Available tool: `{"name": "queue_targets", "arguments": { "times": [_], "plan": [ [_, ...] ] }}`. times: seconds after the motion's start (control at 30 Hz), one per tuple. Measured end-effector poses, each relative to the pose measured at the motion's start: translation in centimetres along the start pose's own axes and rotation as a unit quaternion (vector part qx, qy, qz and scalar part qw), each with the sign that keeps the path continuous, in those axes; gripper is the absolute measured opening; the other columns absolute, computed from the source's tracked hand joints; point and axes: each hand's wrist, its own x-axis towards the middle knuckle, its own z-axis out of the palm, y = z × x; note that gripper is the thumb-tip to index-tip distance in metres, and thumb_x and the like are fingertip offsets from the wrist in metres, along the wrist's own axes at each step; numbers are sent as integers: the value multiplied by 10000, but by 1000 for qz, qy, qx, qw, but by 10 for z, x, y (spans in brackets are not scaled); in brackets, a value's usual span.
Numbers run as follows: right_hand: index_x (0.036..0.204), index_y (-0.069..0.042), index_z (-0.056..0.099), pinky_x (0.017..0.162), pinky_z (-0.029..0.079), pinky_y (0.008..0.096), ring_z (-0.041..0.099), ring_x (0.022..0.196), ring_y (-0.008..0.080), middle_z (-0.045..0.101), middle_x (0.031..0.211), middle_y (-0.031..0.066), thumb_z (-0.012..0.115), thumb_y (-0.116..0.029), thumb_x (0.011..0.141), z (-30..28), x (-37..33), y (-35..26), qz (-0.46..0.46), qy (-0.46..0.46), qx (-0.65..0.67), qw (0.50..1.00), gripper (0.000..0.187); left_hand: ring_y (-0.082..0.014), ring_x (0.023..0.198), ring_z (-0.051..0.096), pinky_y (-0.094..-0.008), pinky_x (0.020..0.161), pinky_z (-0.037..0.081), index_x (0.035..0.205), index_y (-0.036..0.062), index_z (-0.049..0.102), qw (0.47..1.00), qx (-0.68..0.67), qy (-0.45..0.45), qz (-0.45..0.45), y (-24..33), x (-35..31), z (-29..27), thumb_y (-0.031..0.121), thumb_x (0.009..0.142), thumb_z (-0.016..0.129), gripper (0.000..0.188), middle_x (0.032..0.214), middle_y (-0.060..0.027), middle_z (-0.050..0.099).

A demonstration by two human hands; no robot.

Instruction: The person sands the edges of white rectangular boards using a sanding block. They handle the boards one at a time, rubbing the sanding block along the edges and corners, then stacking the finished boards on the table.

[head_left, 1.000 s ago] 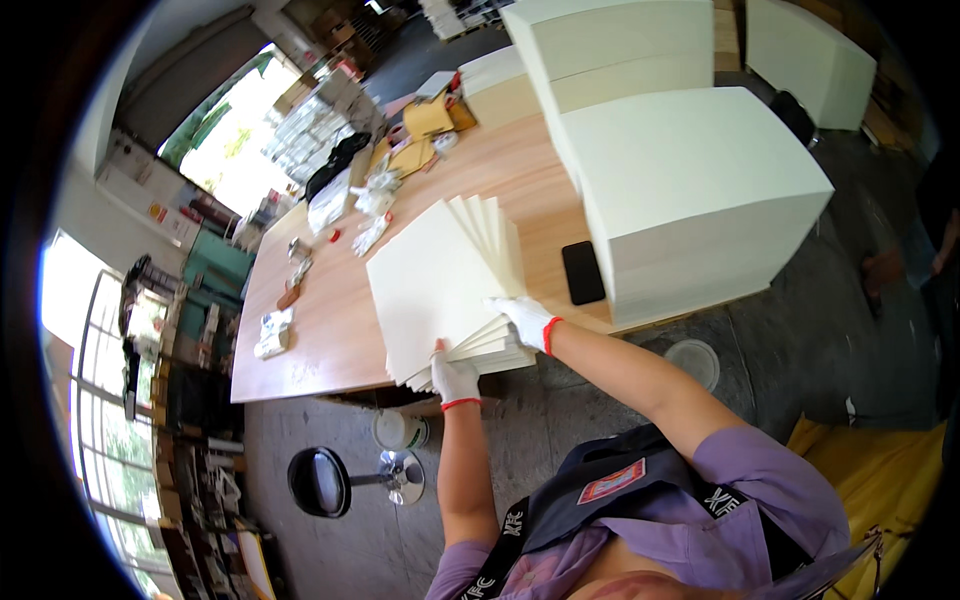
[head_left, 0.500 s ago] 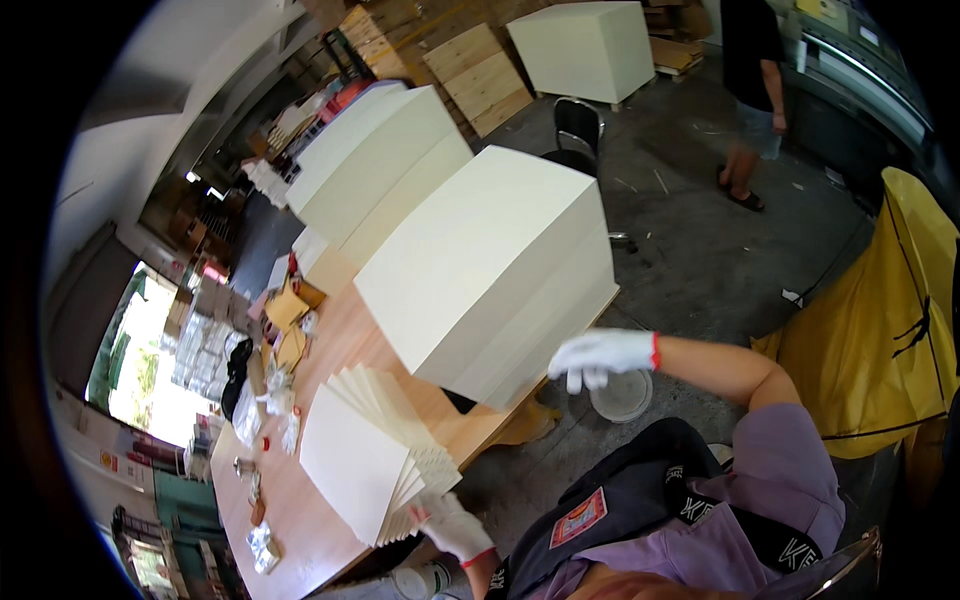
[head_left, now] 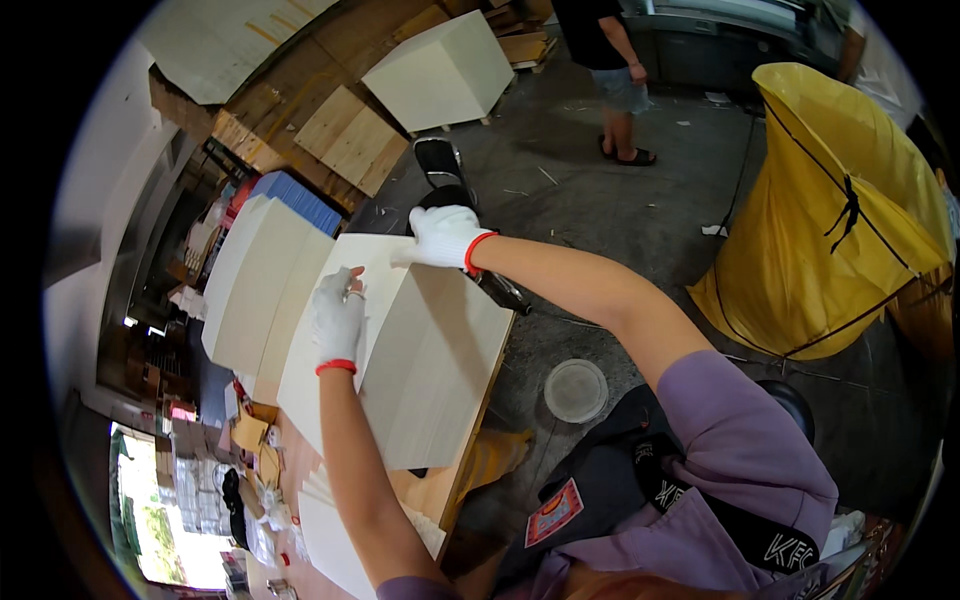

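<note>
A tall stack of cream paper sheets [head_left: 440, 360] stands on the wooden table in front of me. My left hand [head_left: 340, 318], in a white glove with bare fingertips showing, rests on top of the stack with its fingers stretched toward the far edge. By the stack's far right corner is my right hand [head_left: 445, 238], gloved in white with a red cuff. Its fingers are bent and spread from the thumb; no sheet shows between them. A fanned pile of sheets [head_left: 335, 545] lies nearer on the table, partly covered by my left forearm.
Another tall paper stack [head_left: 245, 290] rises at the left. A black chair [head_left: 440, 165] stands beyond the table. On the floor are a round whitish tub [head_left: 576, 390] and a large yellow sack [head_left: 800, 230]. A person [head_left: 615, 80] stands farther back.
My left hand has left the fanned pile and reached onto the tall stack. My right hand has moved from beside the near edge to the far corner. The view has swung right.
</note>
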Motion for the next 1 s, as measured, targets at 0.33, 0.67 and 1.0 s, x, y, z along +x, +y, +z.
{"name": "queue_targets", "arguments": {
  "times": [0.33,0.67,1.0],
  "plan": [
    [951,-77,760,620,550,507,741,790,363,744,821,160,589,-629,919,-16,27,15,-219,-2,-136,966,578,-224,916,664,-367,863,529,1201,21,780,988,-109,-84,-75,-19,26,29,240,936,798,345,1113,-126,693],
    [1034,-86,759,742,556,488,726,872,416,756,918,188,506,-558,1008,-23,42,-26,-295,-34,9,955,536,-261,996,653,-387,899,526,1223,26,733,993,-102,-27,-48,-2,8,33,186,975,740,295,1093,-126,680],
    [973,-24,665,779,500,417,671,798,305,678,857,171,522,-620,1027,8,27,-2,-61,-14,331,942,615,-264,1232,703,-367,1085,523,1330,31,668,977,-210,-35,-10,-2,13,37,-62,943,557,413,1284,-142,742]
  ]
}}
